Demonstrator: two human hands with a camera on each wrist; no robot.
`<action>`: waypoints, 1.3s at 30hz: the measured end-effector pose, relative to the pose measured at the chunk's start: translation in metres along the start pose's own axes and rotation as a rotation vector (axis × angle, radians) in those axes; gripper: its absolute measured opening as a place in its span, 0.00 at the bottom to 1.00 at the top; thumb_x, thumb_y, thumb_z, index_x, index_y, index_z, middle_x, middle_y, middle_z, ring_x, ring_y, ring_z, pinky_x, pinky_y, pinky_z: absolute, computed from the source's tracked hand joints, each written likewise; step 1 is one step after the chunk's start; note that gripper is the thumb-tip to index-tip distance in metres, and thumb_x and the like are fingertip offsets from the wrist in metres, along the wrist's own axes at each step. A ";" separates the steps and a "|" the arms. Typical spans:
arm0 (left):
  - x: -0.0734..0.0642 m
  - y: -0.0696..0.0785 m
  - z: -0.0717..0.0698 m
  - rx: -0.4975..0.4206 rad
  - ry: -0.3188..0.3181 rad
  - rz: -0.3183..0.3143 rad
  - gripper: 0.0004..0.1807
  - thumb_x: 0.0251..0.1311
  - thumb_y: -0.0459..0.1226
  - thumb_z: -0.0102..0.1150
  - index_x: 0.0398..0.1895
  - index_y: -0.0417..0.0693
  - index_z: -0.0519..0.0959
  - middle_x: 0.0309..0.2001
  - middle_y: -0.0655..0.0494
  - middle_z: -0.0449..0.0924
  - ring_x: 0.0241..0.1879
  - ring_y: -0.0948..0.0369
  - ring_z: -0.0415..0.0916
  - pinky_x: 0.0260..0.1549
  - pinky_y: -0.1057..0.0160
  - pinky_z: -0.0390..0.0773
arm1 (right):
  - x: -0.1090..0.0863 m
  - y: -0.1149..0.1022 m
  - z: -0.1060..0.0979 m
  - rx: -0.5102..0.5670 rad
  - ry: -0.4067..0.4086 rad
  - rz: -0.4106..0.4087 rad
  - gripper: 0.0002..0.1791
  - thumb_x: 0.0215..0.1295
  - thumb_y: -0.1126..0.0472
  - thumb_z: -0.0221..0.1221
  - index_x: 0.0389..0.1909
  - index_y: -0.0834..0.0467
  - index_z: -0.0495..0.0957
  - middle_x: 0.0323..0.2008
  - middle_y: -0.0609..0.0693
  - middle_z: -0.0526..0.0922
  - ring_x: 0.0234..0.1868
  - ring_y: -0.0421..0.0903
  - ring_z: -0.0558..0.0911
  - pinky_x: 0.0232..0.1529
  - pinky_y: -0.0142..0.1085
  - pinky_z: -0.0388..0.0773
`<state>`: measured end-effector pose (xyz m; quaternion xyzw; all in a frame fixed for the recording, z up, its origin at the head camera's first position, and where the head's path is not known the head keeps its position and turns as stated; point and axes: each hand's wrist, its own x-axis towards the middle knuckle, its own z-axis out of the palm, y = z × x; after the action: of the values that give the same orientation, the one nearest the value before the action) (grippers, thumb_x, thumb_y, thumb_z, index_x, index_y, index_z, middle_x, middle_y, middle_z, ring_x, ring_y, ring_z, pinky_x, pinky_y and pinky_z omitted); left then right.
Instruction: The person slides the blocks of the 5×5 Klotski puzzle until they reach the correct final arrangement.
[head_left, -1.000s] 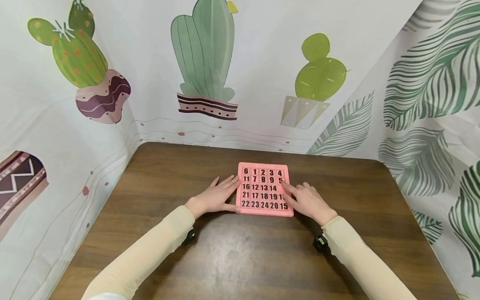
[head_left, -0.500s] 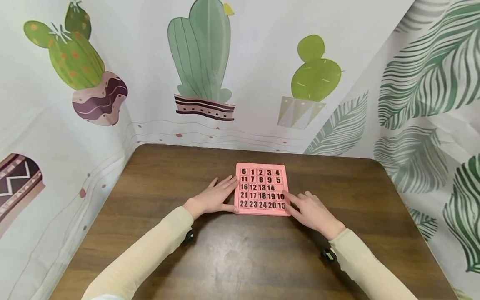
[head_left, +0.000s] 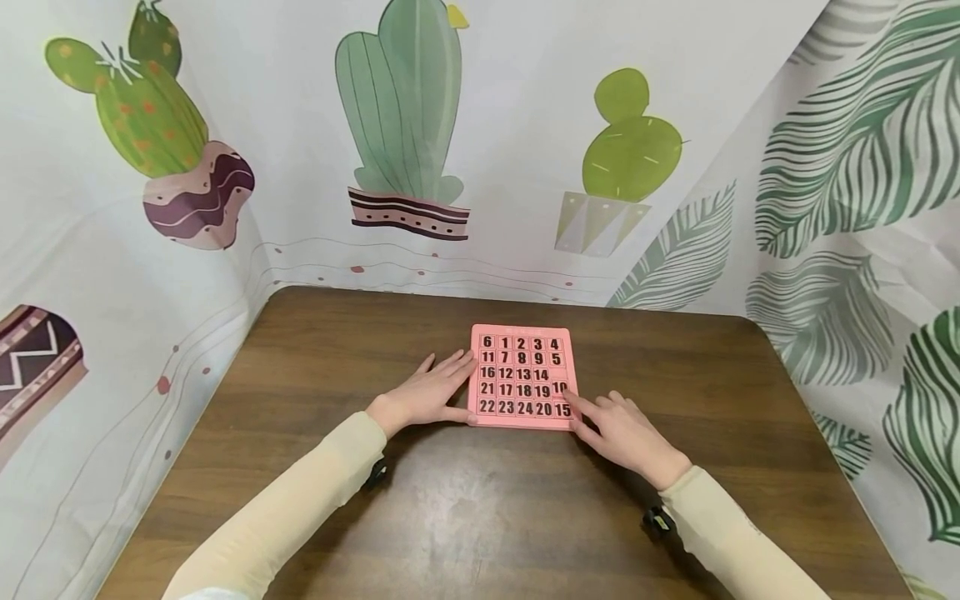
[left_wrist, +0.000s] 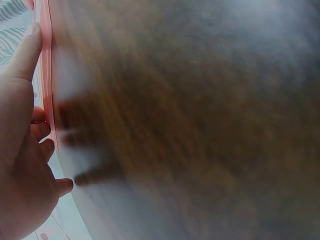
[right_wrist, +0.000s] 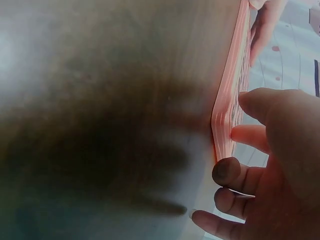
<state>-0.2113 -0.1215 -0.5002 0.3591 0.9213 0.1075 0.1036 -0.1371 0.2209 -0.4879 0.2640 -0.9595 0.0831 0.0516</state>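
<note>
A pink sliding number puzzle (head_left: pixel 517 330) lies flat on the table, with black-numbered tiles in rows. A vacant slot shows right of the 14 tile, above the 10 tile (head_left: pixel 558 387). My left hand (head_left: pixel 426 395) rests against the puzzle's left side, its thumb at the near corner and its fingers extended. In the left wrist view, that thumb lies along the pink edge (left_wrist: pixel 46 65). My right hand (head_left: pixel 628 433) touches the 10 tile with its index fingertip, while the thumb sits by the near right corner. The right wrist view shows its other fingers loosely bent, holding nothing.
The brown wooden table (head_left: pixel 465 517) spreads around the puzzle. Behind and beside it hangs a pale cloth (head_left: pixel 517 167) printed with cacti and leaves. A small dark device (head_left: pixel 658 522) is worn at the right wrist, another (head_left: pixel 377 473) at the left.
My right hand has moved from beside the 5 tile down to the 10 tile. The 10 tile has shifted slightly upward toward the vacant slot. My left hand keeps its place against the puzzle.
</note>
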 end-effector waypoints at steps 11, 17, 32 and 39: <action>0.000 0.006 -0.003 -0.015 -0.011 0.017 0.56 0.50 0.70 0.48 0.75 0.48 0.44 0.75 0.51 0.40 0.73 0.55 0.37 0.65 0.40 0.42 | 0.009 0.008 -0.001 -0.010 -0.015 0.022 0.25 0.64 0.50 0.57 0.61 0.52 0.73 0.21 0.46 0.76 0.26 0.45 0.66 0.31 0.40 0.64; 0.002 0.007 -0.003 -0.022 -0.005 0.018 0.56 0.50 0.70 0.49 0.75 0.48 0.44 0.75 0.51 0.40 0.73 0.55 0.37 0.65 0.40 0.42 | 0.012 0.012 -0.002 -0.018 -0.014 0.018 0.25 0.64 0.50 0.56 0.61 0.52 0.73 0.18 0.42 0.70 0.25 0.45 0.65 0.29 0.38 0.62; 0.001 0.002 -0.005 -0.028 -0.010 -0.008 0.57 0.49 0.70 0.50 0.75 0.49 0.45 0.75 0.52 0.39 0.73 0.56 0.36 0.65 0.40 0.41 | -0.015 -0.010 -0.010 -0.015 -0.011 -0.050 0.25 0.62 0.47 0.58 0.59 0.49 0.75 0.22 0.42 0.73 0.27 0.43 0.64 0.31 0.37 0.63; 0.002 0.000 -0.001 -0.011 -0.019 -0.015 0.57 0.49 0.72 0.47 0.75 0.50 0.44 0.75 0.54 0.38 0.73 0.58 0.34 0.66 0.41 0.40 | -0.024 -0.015 -0.006 -0.039 -0.027 -0.053 0.26 0.62 0.46 0.58 0.62 0.45 0.72 0.21 0.42 0.72 0.27 0.43 0.64 0.31 0.37 0.63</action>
<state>-0.2134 -0.1203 -0.4996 0.3524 0.9223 0.1087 0.1151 -0.1089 0.2213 -0.4830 0.2896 -0.9542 0.0596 0.0461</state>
